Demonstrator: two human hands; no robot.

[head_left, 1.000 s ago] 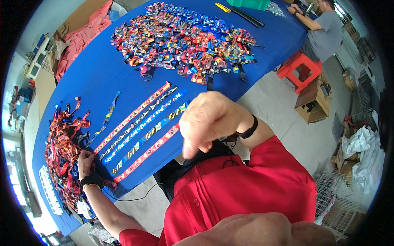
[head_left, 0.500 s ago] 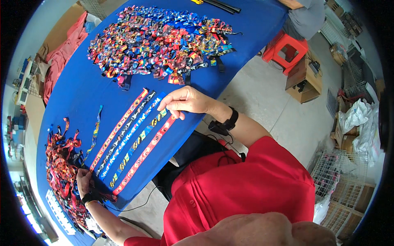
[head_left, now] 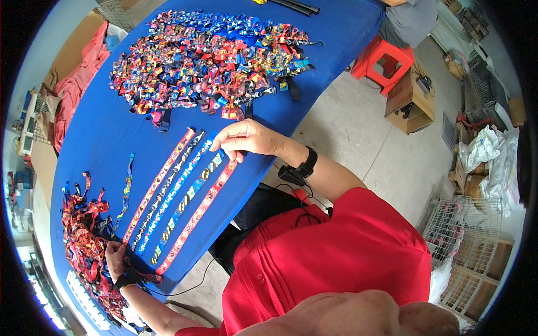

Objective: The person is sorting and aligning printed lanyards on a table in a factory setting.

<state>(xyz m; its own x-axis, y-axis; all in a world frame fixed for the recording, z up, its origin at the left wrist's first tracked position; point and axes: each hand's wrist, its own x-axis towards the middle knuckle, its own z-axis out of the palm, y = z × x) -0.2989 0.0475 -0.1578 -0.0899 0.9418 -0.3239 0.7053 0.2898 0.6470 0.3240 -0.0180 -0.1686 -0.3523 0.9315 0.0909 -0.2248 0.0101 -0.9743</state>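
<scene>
Several printed fabric straps lie side by side on the blue tablecloth: a red one [head_left: 158, 185], a black one [head_left: 167, 193], a blue one [head_left: 178, 190], a dark one with yellow patches [head_left: 188, 202] and another red one [head_left: 197, 215]. My right hand [head_left: 249, 137] is at their upper ends, thumb and fingers pinched on a printed strap; the fingers cover which one. By the lower ends, my left hand [head_left: 116, 262] rests against a tangled pile of mostly red and dark straps [head_left: 84, 235]. Its fingers are curled, and what they hold is hidden.
A large heap of multicoloured straps [head_left: 196, 67] covers the far part of the table. One loose strap [head_left: 126, 187] lies beside the row. A red stool [head_left: 386, 61], a cardboard box [head_left: 412, 106] and a seated person [head_left: 412, 22] are at the far right. Wire baskets [head_left: 471, 221] stand at right.
The whole view has shifted slightly, moving the far heap a little left and the row lower. Both hands stay at the same ends of the straps.
</scene>
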